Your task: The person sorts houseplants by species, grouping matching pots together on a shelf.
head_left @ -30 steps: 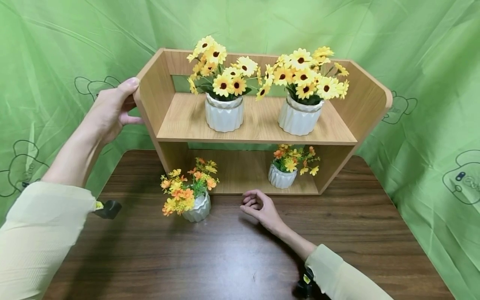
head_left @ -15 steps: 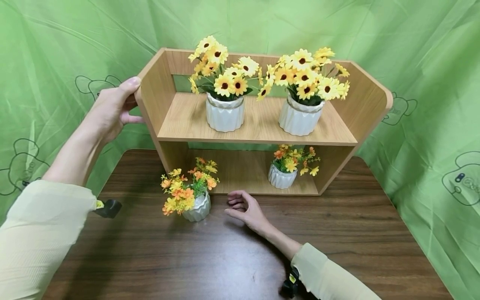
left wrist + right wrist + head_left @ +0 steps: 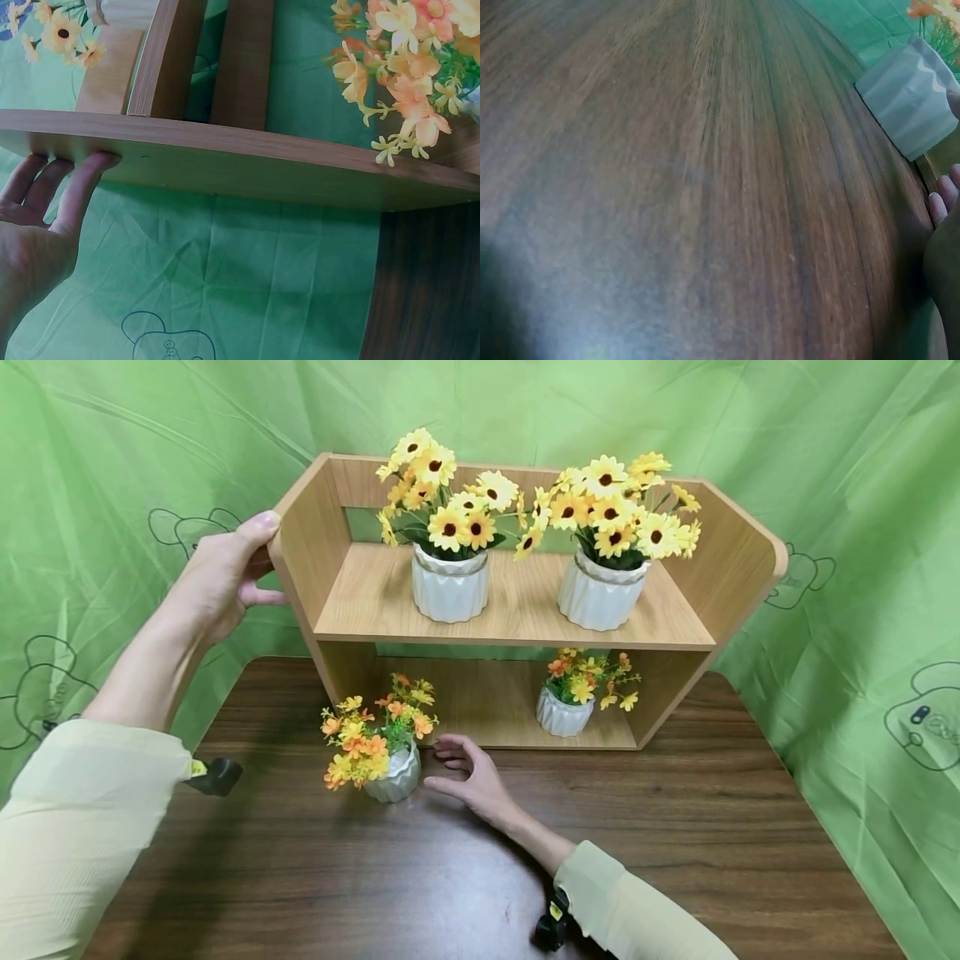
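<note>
My left hand [image 3: 217,577] touches the outer face of the wooden shelf's left side panel [image 3: 300,552]. In the left wrist view its fingertips [image 3: 101,159] rest against that panel, fingers fairly straight. A white fluted pot [image 3: 393,777] with orange and yellow artificial flowers [image 3: 367,743] stands on the table in front of the shelf's lower left. My right hand [image 3: 476,781] is just right of this pot, thumb and fingers spread apart with nothing between them. The right wrist view has the same pot [image 3: 911,97] at its upper right, with part of the hand at the edge.
On the upper shelf board [image 3: 517,610] stand two white pots of yellow daisies, one left [image 3: 450,585] and one right [image 3: 602,593]. A smaller potted plant [image 3: 564,714] is at the lower right. Green cloth [image 3: 862,527] hangs around the dark wooden table [image 3: 675,835].
My right hand has moved left along the table toward the pot with orange flowers, its fingers spreading wider. The left hand stays at the shelf's side panel.
</note>
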Available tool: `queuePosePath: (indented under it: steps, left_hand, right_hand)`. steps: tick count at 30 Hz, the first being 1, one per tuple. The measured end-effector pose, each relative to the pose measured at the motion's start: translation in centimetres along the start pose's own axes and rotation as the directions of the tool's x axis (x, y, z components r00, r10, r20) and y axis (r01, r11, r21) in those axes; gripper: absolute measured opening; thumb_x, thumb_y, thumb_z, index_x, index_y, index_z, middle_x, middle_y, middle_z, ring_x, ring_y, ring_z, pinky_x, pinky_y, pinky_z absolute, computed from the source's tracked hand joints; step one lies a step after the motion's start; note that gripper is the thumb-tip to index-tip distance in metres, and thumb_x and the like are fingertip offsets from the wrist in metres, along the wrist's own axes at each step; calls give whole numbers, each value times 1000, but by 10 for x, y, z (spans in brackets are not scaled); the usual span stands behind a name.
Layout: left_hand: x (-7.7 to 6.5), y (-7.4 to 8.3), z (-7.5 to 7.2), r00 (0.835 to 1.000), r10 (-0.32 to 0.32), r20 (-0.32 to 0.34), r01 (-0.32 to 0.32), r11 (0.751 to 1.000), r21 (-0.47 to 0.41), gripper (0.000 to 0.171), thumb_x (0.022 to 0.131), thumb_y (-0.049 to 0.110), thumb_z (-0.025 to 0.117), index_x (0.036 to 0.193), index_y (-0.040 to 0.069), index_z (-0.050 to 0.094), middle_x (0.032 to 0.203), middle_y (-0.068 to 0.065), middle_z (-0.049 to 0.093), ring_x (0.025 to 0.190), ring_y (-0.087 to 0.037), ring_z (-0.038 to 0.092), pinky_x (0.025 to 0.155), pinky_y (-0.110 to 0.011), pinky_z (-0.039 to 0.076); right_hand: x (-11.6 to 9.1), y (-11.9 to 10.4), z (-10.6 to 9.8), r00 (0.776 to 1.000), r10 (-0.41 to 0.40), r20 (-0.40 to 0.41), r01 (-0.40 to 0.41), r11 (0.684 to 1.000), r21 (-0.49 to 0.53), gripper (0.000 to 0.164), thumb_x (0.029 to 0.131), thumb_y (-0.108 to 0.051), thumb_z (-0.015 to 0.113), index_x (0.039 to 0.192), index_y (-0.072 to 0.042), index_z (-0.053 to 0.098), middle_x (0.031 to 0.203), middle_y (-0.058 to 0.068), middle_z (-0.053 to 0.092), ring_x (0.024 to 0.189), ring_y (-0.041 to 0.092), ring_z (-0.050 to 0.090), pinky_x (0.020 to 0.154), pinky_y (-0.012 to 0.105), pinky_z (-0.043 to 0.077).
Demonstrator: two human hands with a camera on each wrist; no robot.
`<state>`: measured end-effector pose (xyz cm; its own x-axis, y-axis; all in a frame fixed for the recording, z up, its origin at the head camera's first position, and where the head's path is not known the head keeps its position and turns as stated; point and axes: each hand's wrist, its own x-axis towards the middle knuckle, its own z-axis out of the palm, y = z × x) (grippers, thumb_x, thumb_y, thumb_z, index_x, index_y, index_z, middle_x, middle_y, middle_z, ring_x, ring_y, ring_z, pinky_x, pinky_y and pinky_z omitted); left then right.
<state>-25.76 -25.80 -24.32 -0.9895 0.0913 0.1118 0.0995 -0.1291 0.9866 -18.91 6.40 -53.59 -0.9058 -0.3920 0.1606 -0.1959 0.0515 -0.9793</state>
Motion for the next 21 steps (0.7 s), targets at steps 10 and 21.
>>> queuePosePath:
  steps: [10,21]
  left_hand:
    - [0,-1,1,1000,-4,4,4,1000,-3,31,101,32,67,125,14,71,123,-3,65,106,-16,69,67,-34,69]
    - [-1,0,0,1000,-7,8,7,1000,-8,46,100,32,69,139,8,62,125,-4,63,106,-15,70,68,-34,69]
  right_hand:
    - [4,-6,13,999,16,44,-15,1000,-17,77,82,-14,87,148,-13,49,149,12,56,139,29,54,124,45,46]
    - [9,-8,36,991,132,0,-130,978,-163,93,72,-40,94,151,-27,45,151,-2,54,143,21,49,130,53,32]
